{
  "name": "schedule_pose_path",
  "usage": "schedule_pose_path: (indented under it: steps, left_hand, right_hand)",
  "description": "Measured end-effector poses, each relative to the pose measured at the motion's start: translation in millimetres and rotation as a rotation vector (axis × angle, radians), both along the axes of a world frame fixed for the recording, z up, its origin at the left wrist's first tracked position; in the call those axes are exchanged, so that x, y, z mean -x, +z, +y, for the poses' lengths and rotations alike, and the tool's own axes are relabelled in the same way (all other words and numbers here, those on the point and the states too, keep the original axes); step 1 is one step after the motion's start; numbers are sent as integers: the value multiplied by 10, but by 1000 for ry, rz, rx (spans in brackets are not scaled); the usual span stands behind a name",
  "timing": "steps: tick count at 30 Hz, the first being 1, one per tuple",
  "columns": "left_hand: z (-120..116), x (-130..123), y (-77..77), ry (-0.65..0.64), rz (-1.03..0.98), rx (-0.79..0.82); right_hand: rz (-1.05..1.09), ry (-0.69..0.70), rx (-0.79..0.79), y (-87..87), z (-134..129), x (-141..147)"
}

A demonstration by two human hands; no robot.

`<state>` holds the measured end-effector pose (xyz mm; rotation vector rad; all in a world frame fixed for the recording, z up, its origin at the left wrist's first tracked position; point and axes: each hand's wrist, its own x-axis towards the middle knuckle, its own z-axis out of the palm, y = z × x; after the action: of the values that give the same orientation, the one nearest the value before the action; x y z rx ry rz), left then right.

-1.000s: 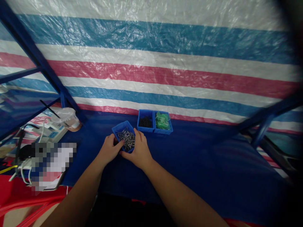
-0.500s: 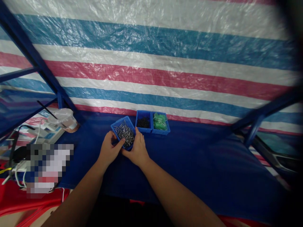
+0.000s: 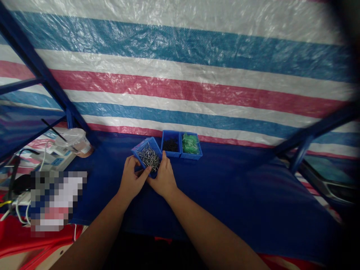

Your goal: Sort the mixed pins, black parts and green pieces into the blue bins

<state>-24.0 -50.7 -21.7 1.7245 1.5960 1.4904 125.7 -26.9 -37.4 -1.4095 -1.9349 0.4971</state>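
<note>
Between my two hands is a small blue plastic bin (image 3: 156, 145), tilted, with a heap of thin silvery metal pieces (image 3: 149, 156) that look like nails or screws. My left hand (image 3: 132, 177) grips its left and near side, the thumb lying over the near rim. On the right side my right hand (image 3: 165, 176) is wrapped against the wall, index finger pointing up along it. Just right of this bin stand a blue bin of small black pieces (image 3: 170, 144) and a blue bin of green plastic-looking items (image 3: 190, 144). Both hands' undersides are hidden.
A dark blue tabletop (image 3: 225, 187) spreads around the bins. At left are a lidded plastic cup (image 3: 80, 144) with a black straw, a power strip (image 3: 60, 161), cables and a pixelated patch. Blue frame posts (image 3: 42, 71) and a striped tarp (image 3: 180, 90) stand behind.
The held bin has tipped further, its far left wall showing more. My left thumb has shifted slightly right along the near edge. The other two bins stay in place.
</note>
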Motion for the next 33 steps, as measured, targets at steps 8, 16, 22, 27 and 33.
schedule_pose_path:
  steps: [8,16,22,27,33]
  left_hand:
    - [-30,-68,58,-11,-10,-7]
    - [-51,-111,32,-19,-39,4]
    - [-60,-169,6,-6,0,-16]
    - [-68,-170,-36,18,85,-32]
    - [-79,-187,-41,34,249,-82]
  right_hand:
    - [-14,-5,9,-25,-2,-5]
    - [4,5,31,-32,2,-9]
    - [-14,0,34,-58,7,-10]
    - [-37,-15,32,-83,9,4]
    - [-57,-34,40,-95,7,8]
